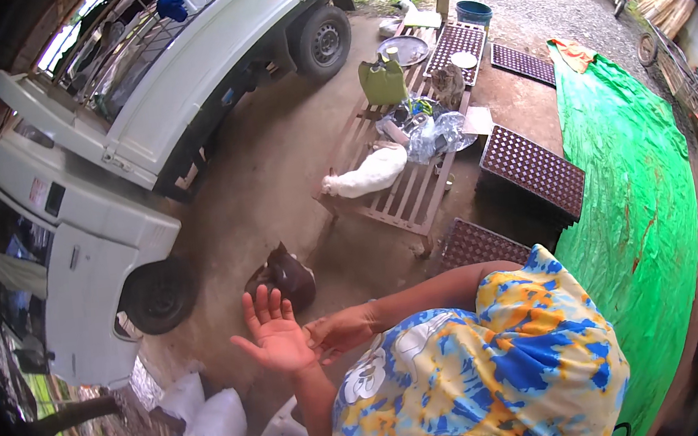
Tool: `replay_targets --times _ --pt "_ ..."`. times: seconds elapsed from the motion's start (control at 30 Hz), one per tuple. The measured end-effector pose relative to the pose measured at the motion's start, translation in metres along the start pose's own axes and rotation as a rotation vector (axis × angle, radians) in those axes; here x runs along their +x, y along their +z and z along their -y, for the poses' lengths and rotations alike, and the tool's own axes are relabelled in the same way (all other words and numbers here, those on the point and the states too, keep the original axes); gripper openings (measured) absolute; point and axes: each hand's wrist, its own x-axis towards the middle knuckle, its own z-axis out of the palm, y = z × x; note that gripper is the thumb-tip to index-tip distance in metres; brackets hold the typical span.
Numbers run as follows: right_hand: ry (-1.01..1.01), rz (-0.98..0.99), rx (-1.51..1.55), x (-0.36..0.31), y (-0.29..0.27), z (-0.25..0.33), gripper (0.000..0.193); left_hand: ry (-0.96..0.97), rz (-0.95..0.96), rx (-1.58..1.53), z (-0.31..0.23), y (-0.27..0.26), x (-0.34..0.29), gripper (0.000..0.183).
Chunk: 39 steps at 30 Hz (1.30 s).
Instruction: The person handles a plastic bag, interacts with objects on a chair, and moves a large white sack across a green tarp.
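My left hand (pixel 275 336) is raised in front of me, palm showing and fingers spread, with nothing in it. My right hand (pixel 341 332) reaches across from the right, its fingers closed on the base of the left hand near the wrist. Just beyond the hands, a dark brown animal (pixel 292 280) is down on the floor, its kind unclear. Farther off, a white furry animal (pixel 371 173) lies at the near left end of a slatted wooden bench (pixel 405 204).
A white truck (pixel 90 300) fills the left side. White sacks (pixel 215 432) stand at lower left. On the bench are clear plastic bags (pixel 434 135), a green container (pixel 383 82) and a round metal tray (pixel 404 49). Dark perforated trays (pixel 534 171) stand beside a green tarp (pixel 629 214).
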Motion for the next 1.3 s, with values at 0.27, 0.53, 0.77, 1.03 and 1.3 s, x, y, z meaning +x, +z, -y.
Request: replay_targets --times 0.27,0.53,0.77,1.03,1.3 --pt "-0.174 -0.119 -0.019 0.055 -0.008 0.045 0.015 -0.142 0.159 -0.06 -0.016 -0.031 0.089 0.067" --pt "-0.291 -0.237 -0.088 0.076 0.002 0.084 0.016 -0.183 0.125 -0.205 -0.018 -0.039 0.139 0.065" --pt "-0.282 -0.243 -0.208 0.082 -0.016 0.121 0.016 -0.171 0.243 -0.337 -0.006 -0.035 0.182 0.065" --pt "-0.41 -0.301 -0.221 0.041 -0.03 0.185 0.02 -0.216 0.204 -0.294 0.043 0.023 0.232 0.063" --pt "-0.622 -0.501 -0.098 -0.027 -0.041 0.221 0.025 -0.423 0.262 -0.194 0.128 0.088 0.241 0.064"
